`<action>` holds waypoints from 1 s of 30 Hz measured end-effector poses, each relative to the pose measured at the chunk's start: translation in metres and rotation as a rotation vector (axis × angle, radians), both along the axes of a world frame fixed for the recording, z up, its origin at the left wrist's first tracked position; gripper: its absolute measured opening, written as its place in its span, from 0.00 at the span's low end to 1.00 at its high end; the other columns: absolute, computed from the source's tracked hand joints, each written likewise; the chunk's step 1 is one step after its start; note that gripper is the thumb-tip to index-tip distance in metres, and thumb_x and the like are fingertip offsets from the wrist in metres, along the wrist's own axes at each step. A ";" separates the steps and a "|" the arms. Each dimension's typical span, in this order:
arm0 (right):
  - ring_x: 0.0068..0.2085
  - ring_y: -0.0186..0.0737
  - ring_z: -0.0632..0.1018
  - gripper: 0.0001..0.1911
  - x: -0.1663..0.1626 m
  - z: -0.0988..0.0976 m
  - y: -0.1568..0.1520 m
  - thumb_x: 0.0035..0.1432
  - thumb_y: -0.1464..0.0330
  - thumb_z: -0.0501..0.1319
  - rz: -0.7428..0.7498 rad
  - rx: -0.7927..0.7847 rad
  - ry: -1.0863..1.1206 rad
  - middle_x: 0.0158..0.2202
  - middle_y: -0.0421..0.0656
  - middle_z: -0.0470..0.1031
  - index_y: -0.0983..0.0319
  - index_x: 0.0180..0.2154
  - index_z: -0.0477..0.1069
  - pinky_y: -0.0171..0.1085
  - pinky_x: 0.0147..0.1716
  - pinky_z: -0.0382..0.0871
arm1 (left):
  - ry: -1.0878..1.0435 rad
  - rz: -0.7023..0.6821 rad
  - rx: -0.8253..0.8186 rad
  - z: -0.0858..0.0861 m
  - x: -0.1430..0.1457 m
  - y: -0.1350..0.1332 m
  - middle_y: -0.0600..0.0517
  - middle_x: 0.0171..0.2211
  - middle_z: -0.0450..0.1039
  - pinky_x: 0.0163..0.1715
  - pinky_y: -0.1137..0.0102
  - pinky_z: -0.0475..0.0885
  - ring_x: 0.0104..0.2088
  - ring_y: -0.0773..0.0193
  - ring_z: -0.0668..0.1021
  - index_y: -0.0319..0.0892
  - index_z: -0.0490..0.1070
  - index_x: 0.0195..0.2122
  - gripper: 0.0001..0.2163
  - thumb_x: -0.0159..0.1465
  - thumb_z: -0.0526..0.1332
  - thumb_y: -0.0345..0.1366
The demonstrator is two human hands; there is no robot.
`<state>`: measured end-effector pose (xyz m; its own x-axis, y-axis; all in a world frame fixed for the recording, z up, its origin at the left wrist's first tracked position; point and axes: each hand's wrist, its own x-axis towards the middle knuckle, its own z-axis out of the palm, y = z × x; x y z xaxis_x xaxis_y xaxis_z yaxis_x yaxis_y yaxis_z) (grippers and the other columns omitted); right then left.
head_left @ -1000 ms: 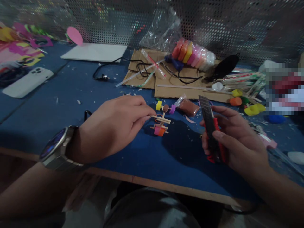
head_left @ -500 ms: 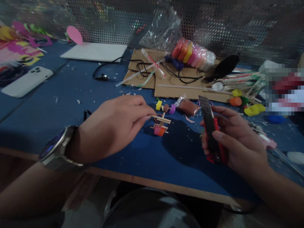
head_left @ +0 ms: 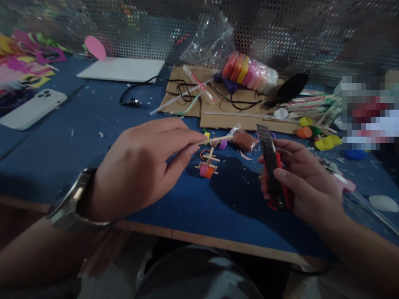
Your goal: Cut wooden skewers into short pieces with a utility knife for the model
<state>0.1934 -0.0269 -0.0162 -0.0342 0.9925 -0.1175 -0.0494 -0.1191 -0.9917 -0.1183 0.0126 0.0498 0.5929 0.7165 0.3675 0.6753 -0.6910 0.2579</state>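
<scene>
My left hand (head_left: 156,162), with a watch (head_left: 73,201) on its wrist, pinches one end of a thin wooden stick (head_left: 216,140) that points to the right. Just below the stick, on the blue table, stands a small model car (head_left: 210,158) of wooden sticks with yellow, purple, pink and orange wheels. The stick is above the car, partly covering its far end. In my right hand (head_left: 302,178) is a red and black utility knife (head_left: 272,170), its dark blade end tilted up and away. A packet of brown clay (head_left: 245,140) lies behind the car.
Behind are cardboard (head_left: 230,121), a black cable (head_left: 134,101), a pen (head_left: 199,84) and bagged coloured clay (head_left: 246,72). A phone (head_left: 34,108) and white board (head_left: 121,69) are at the left. Straws (head_left: 318,104) and clay pieces (head_left: 328,142) lie at the right; scraps dot the table (head_left: 90,153).
My left hand has lifted the stick up from the car's middle, so it now crosses the far end. My right hand still holds the knife in nearly the same pose.
</scene>
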 end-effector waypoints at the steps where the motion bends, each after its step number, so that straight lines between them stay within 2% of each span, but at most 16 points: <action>1: 0.26 0.41 0.81 0.25 0.000 0.002 0.001 0.61 0.60 0.75 0.003 -0.008 0.003 0.43 0.40 0.80 0.45 0.58 0.73 0.38 0.17 0.80 | -0.007 -0.023 0.005 0.001 0.003 -0.005 0.50 0.49 0.83 0.50 0.63 0.77 0.48 0.59 0.84 0.48 0.79 0.55 0.13 0.80 0.55 0.36; 4: 0.24 0.40 0.80 0.21 0.001 0.013 0.001 0.64 0.59 0.73 0.028 -0.002 -0.002 0.35 0.38 0.80 0.50 0.56 0.73 0.35 0.16 0.77 | 0.005 -0.151 0.017 0.000 0.016 -0.021 0.49 0.47 0.84 0.45 0.63 0.77 0.45 0.59 0.84 0.43 0.80 0.55 0.12 0.79 0.56 0.32; 6: 0.25 0.39 0.80 0.19 0.004 0.023 -0.004 0.65 0.59 0.73 0.043 0.047 -0.031 0.35 0.38 0.81 0.52 0.54 0.74 0.34 0.16 0.77 | 0.033 -0.234 0.015 -0.007 0.024 -0.029 0.47 0.47 0.84 0.43 0.63 0.78 0.45 0.58 0.84 0.40 0.80 0.55 0.13 0.78 0.56 0.29; 9: 0.25 0.38 0.81 0.16 0.012 0.037 -0.023 0.71 0.60 0.68 0.092 0.076 -0.172 0.32 0.38 0.81 0.53 0.56 0.74 0.34 0.20 0.80 | 0.125 -0.313 -0.050 -0.022 0.036 -0.036 0.47 0.45 0.83 0.41 0.63 0.77 0.42 0.58 0.84 0.41 0.80 0.54 0.14 0.77 0.54 0.27; 11: 0.27 0.39 0.83 0.17 0.018 0.041 -0.042 0.74 0.63 0.64 0.112 0.086 -0.325 0.32 0.38 0.81 0.54 0.61 0.72 0.36 0.25 0.84 | 0.202 -0.347 -0.075 -0.033 0.044 -0.037 0.48 0.44 0.81 0.38 0.64 0.76 0.39 0.59 0.82 0.42 0.80 0.53 0.14 0.75 0.56 0.27; 16: 0.33 0.38 0.85 0.23 0.029 0.034 -0.090 0.76 0.69 0.58 0.110 0.173 -0.708 0.42 0.42 0.84 0.52 0.69 0.68 0.36 0.30 0.84 | 0.317 -0.450 -0.022 -0.047 0.064 -0.032 0.49 0.36 0.76 0.36 0.64 0.70 0.36 0.58 0.77 0.39 0.82 0.44 0.09 0.72 0.60 0.26; 20: 0.47 0.45 0.87 0.24 0.025 0.024 -0.111 0.75 0.70 0.58 0.132 0.246 -0.943 0.54 0.48 0.83 0.54 0.69 0.70 0.43 0.44 0.86 | 0.301 -0.443 -0.020 -0.049 0.078 -0.027 0.50 0.34 0.74 0.33 0.64 0.66 0.33 0.60 0.74 0.38 0.82 0.41 0.08 0.75 0.62 0.28; 23: 0.53 0.46 0.85 0.27 0.016 0.020 -0.117 0.75 0.72 0.56 0.117 0.217 -0.982 0.59 0.50 0.78 0.55 0.71 0.68 0.44 0.48 0.85 | 0.261 -0.434 -0.026 -0.053 0.084 -0.025 0.50 0.35 0.76 0.33 0.64 0.68 0.35 0.60 0.76 0.38 0.82 0.43 0.11 0.78 0.59 0.32; 27: 0.50 0.46 0.85 0.31 0.004 0.015 -0.118 0.74 0.74 0.54 0.162 0.183 -0.983 0.57 0.51 0.77 0.58 0.74 0.64 0.44 0.47 0.85 | 0.209 -0.425 -0.044 -0.062 0.085 -0.024 0.50 0.39 0.77 0.33 0.66 0.70 0.38 0.60 0.79 0.39 0.81 0.52 0.15 0.82 0.54 0.37; 30: 0.50 0.50 0.85 0.32 -0.003 0.013 -0.115 0.71 0.75 0.54 0.175 0.203 -1.035 0.57 0.53 0.77 0.62 0.74 0.64 0.48 0.47 0.85 | 0.197 -0.425 -0.018 -0.064 0.084 -0.024 0.50 0.39 0.78 0.32 0.66 0.70 0.38 0.60 0.80 0.38 0.81 0.53 0.17 0.83 0.52 0.37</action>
<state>0.1901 -0.1420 -0.0035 -0.1563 0.9877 -0.0045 0.8297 0.1288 -0.5431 -0.0348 -0.0115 -0.0139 0.8924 0.4003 0.2081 0.3706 -0.9135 0.1680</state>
